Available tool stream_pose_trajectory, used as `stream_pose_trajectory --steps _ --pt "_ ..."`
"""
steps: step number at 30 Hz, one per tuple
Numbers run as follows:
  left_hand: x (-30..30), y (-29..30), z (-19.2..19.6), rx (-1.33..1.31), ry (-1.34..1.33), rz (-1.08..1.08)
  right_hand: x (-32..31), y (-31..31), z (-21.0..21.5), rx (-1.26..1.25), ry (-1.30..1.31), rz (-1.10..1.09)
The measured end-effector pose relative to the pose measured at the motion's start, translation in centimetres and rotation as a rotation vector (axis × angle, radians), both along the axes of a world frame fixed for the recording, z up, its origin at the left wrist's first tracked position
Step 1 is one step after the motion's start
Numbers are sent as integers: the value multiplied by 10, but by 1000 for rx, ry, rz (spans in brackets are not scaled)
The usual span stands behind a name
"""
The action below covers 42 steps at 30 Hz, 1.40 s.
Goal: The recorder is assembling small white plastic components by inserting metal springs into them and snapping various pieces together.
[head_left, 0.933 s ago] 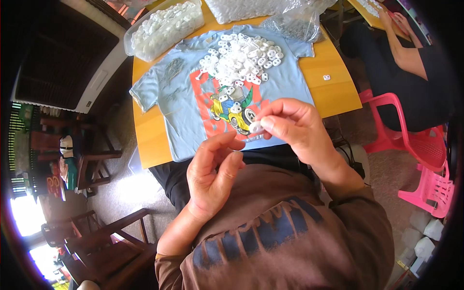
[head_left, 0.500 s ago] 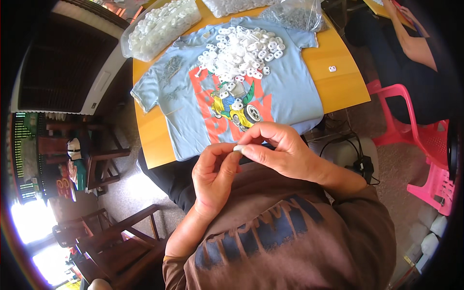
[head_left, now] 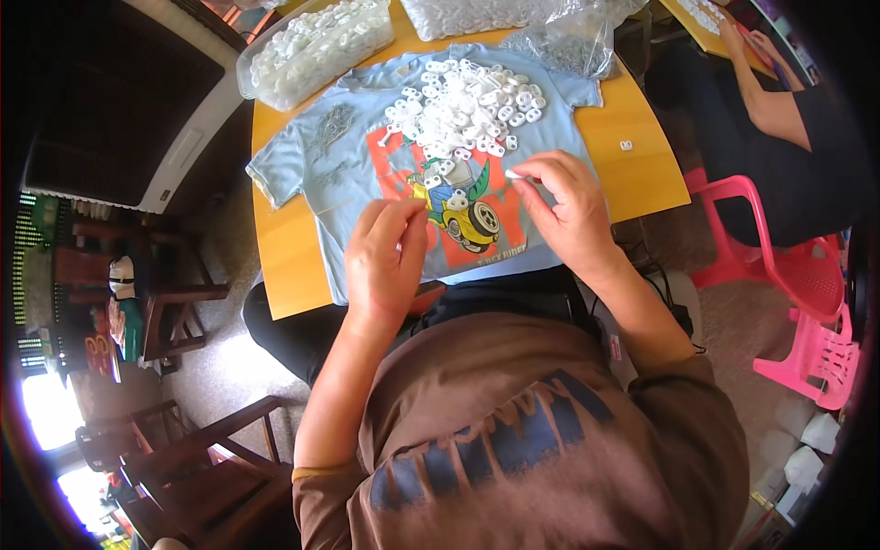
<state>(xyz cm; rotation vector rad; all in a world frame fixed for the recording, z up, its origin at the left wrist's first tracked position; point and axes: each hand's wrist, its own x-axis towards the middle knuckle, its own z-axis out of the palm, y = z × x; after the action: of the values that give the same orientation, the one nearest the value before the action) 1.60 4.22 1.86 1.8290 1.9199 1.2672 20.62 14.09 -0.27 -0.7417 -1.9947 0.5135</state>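
My right hand (head_left: 573, 206) is over the right side of a light blue T-shirt (head_left: 335, 215) spread on the table. Between its thumb and forefinger it pinches a small white plastic piece (head_left: 513, 174). To the left, my left hand (head_left: 380, 257) hovers at the shirt's near part, fingers pressed together; what they hold, if anything, is hidden. Beyond both hands a heap of white two-holed plastic pieces (head_left: 477, 101) lies on the shirt, with a few strays on its printed picture. Thin grey metal pins (head_left: 332, 126) lie loose on the shirt's left side.
A clear tub (head_left: 316, 55) of white pieces stands at the far left of the yellow table (head_left: 646, 179). A plastic bag (head_left: 573, 46) of grey metal bits is at the far right. One white piece (head_left: 626, 145) sits apart. Beyond a pink chair (head_left: 747, 220), another person's arm (head_left: 765, 105) works.
My hands have come apart from their meeting point and moved forward over the shirt. The right has gone farther toward the heap, carrying the white piece; the left has moved slightly away too.
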Motion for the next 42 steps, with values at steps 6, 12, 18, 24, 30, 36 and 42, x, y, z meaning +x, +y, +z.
stream_pose_trajectory --steps 6,12,18,24,30,36,42 --pt "-13 29 -28 3 259 4 -3 7 -11 83 -108 -62" --pt "-10 40 -28 -90 400 17 -4 8 -12 86 -220 -34" --pt "-16 47 -21 -230 274 -4 -9 7 -12 66 -277 -76" --pt "-19 47 -31 -48 272 -27 -13 7 -7 51 -343 -89" --pt "-23 46 -33 -16 271 -41 -19 5 -1 32 -346 -91" --pt "-46 42 -12 -97 135 53 -47 5 13 7 -321 -4" --pt "-86 51 -17 -100 454 147 -81 12 8 74 -378 87"
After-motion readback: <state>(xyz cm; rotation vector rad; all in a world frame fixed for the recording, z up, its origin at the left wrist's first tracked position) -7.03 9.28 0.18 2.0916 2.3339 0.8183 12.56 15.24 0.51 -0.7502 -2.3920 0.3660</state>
